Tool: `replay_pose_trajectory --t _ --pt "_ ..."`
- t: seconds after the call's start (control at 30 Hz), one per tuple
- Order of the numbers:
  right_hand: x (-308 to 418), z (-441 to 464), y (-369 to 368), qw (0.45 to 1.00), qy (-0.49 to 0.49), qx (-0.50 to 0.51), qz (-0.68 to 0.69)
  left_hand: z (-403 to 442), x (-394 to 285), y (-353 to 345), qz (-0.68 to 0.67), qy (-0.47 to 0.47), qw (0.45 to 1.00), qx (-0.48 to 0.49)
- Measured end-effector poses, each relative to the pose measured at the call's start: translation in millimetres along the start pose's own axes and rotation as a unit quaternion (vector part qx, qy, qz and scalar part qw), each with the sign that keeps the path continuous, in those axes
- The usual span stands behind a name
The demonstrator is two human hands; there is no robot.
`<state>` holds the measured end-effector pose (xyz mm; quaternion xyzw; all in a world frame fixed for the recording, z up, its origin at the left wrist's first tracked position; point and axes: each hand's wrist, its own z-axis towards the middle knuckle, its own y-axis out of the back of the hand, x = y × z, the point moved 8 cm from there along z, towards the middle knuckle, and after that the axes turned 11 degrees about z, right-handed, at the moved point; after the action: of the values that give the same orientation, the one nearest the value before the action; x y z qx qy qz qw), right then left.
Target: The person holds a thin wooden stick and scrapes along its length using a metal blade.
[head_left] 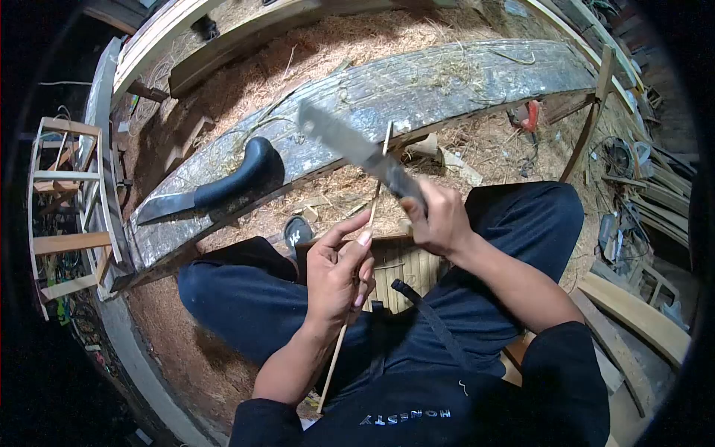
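Note:
My left hand (337,274) is closed around a thin wooden stick (334,365), pinching it between thumb and fingers. The stick runs from over my lap up past the plank's near edge. In my right hand (439,217) is a broad-bladed knife (339,134), gripped by its dark handle. Its blade points up and left, slightly blurred, and crosses the stick's upper part; whether the two touch I cannot tell. Ahead of my hands, a second knife (253,170) with a thick curved black handle lies on a worn grey plank (372,86).
Wood shavings (335,41) cover the floor and part of the plank. Slatted wooden frames (71,179) stand at the left. A red-handled tool (529,118) lies beyond my right knee. Curved wooden pieces (633,316) are at the right. A black strap (436,320) lies over my lap.

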<state>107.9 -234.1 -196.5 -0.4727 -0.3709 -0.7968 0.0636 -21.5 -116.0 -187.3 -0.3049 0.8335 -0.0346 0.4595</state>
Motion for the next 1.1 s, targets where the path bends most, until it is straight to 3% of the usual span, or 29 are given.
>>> replay_pose_trajectory --t 0.07,0.1,0.17,0.23,0.3,0.37,0.4,0.43,0.5,0.53,0.63,0.77,0.87,0.9,0.97,1.0,1.1 --pt "22 -9 -4 0.996 0.080 0.023 -0.017 1 -1 0 -0.014 -0.002 1.000 0.001" --pt "37 -12 -4 0.989 0.139 0.032 -0.030 2 -10 -5 -0.017 -0.053 0.998 0.037" --pt "2 -9 -6 0.999 0.034 0.001 0.002 1 -4 1 0.008 0.021 1.000 -0.016" --pt "-15 2 7 0.998 -0.048 -0.026 -0.040 -1 -4 0 0.021 0.016 0.999 -0.019" --pt "-3 -2 8 0.999 -0.016 -0.023 -0.027 -1 -6 -5 -0.005 -0.001 1.000 0.008" --pt "37 -11 2 0.991 0.130 0.028 -0.028 1 -1 -3 -0.011 0.012 1.000 -0.004" --pt "19 -12 -2 0.994 0.101 0.021 -0.025 1 -2 -2 0.008 0.012 1.000 -0.004" --pt "1 -3 2 0.999 0.031 -0.027 -0.021 0 -3 -1 0.029 0.013 0.999 -0.003" --pt "-27 5 14 0.990 -0.132 -0.020 -0.036 -2 -2 -4 0.026 0.002 1.000 -0.002" --pt "-23 3 11 0.996 -0.072 -0.042 -0.007 -1 0 -4 0.012 -0.005 1.000 0.005" --pt "22 -10 5 0.996 0.078 0.013 -0.030 -1 -2 -5 -0.005 0.005 1.000 0.001" --pt "-18 6 18 0.993 -0.098 -0.037 -0.047 -3 -4 -4 0.035 0.005 0.999 -0.006" --pt "20 -12 4 0.997 0.065 0.019 -0.044 -2 -2 -5 0.021 0.001 1.000 0.004" --pt "22 -12 5 0.997 0.063 -0.002 -0.045 -1 -1 -5 0.020 0.001 1.000 0.003" --pt "-25 -5 7 0.994 -0.097 -0.045 -0.021 -2 -1 -3 0.026 -0.001 1.000 -0.001" --pt "-29 0 15 0.982 -0.190 -0.004 -0.010 -2 -2 -4 0.008 0.000 1.000 0.009" --pt "-17 -6 11 0.990 -0.131 -0.016 0.046 0 -5 -4 -0.040 0.008 0.999 0.013"
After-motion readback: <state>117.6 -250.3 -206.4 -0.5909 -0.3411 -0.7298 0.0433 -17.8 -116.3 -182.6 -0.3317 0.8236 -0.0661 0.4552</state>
